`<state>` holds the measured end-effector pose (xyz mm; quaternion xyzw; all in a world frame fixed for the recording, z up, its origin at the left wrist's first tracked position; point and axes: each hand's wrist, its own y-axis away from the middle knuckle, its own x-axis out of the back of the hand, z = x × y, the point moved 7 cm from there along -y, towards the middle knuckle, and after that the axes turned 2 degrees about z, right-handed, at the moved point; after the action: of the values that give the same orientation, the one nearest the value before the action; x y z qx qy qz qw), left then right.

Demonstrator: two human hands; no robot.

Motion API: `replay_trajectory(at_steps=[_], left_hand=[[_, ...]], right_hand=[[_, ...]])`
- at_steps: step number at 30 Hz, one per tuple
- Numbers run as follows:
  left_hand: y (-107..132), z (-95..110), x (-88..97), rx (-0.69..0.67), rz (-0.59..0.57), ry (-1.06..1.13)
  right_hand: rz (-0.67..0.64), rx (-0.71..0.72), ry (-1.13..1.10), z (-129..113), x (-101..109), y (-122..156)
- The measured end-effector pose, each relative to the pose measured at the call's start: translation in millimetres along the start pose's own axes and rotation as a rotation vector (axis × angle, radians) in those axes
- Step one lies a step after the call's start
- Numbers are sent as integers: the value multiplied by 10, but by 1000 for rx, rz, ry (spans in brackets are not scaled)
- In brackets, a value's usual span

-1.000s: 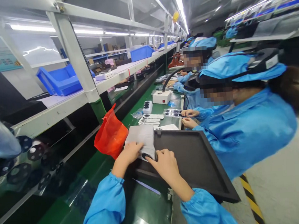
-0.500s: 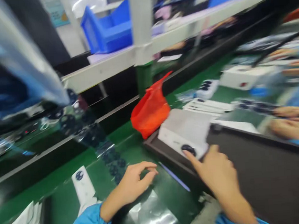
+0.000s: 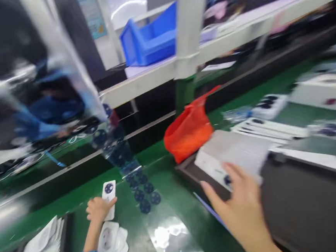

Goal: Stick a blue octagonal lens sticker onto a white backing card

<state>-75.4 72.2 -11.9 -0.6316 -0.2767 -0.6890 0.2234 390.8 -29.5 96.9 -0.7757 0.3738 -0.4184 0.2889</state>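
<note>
Gripping a small white rectangular card with a dark round part (image 3: 108, 192), left hand (image 3: 97, 208) pinches its lower half; card's long axis runs upright, away from the body, above the loose white card pile (image 3: 110, 243) on the green belt (image 3: 174, 203). Right hand (image 3: 238, 209) is spread, holding nothing, fingertips at the stacked white cards (image 3: 231, 156) in the black tray (image 3: 308, 204), well apart to the right.
</note>
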Motion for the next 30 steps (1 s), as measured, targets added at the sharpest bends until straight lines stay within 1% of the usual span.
replay_trajectory(at_steps=[2, 3, 6, 9, 11, 13, 14, 16, 18, 19, 20, 21, 22, 23, 24, 25, 26, 27, 28, 29, 30], left_hand=[[-91, 136, 29, -21, -28, 12], [-135, 200, 40, -45, -43, 20], [-192, 326, 64, -139, -77, 56], [-138, 305, 152, -192, -65, 80], [-34, 265, 314, -219, -20, 76], [171, 279, 520, -302, 25, 76], [321, 320, 610, -377, 32, 84], [712, 461, 718, -580, 0, 118], [1159, 628, 750, -795, -45, 152], [1373, 708, 747, -899, -70, 168], [1565, 776, 738, -999, -96, 186], [1718, 824, 733, -1085, -114, 207], [1818, 844, 731, -1154, -118, 231], [1859, 829, 729, -1201, -108, 258], [1840, 772, 719, -1225, -87, 287], [1765, 668, 701, -1222, -41, 317], [1651, 517, 654, -1195, 7, 335], [1514, 324, 580, -1147, 61, 350], [1359, 78, 507, -1051, 179, 350], [1214, -187, 368, -928, 241, 295], [1093, -453, 178, -792, 244, 209]], right_hand=[[-65, -1, -47, -71, -94, 33], [-106, -1, -63, -93, -146, 99], [-248, 41, -108, -206, -279, 452], [-372, 89, -197, -324, -322, 849], [-426, 108, -271, -352, -323, 1024], [-466, 92, -346, -355, -338, 1101], [-489, 60, -383, -361, -356, 1106], [-549, -44, -460, -415, -402, 1072], [-599, -130, -540, -559, -431, 990], [-616, -133, -577, -659, -436, 932], [-631, -97, -607, -768, -434, 866], [-646, -38, -628, -861, -428, 798], [-653, 14, -635, -908, -415, 727], [-629, 33, -618, -881, -385, 642], [-567, 9, -570, -772, -333, 542], [-460, -54, -487, -586, -247, 433], [-315, -141, -368, -344, -123, 332], [-169, -220, -227, -92, 21, 256], [-47, -265, -88, 132, 156, 206], [14, -274, 22, 315, 237, 173], [30, -242, 106, 455, 265, 151]])
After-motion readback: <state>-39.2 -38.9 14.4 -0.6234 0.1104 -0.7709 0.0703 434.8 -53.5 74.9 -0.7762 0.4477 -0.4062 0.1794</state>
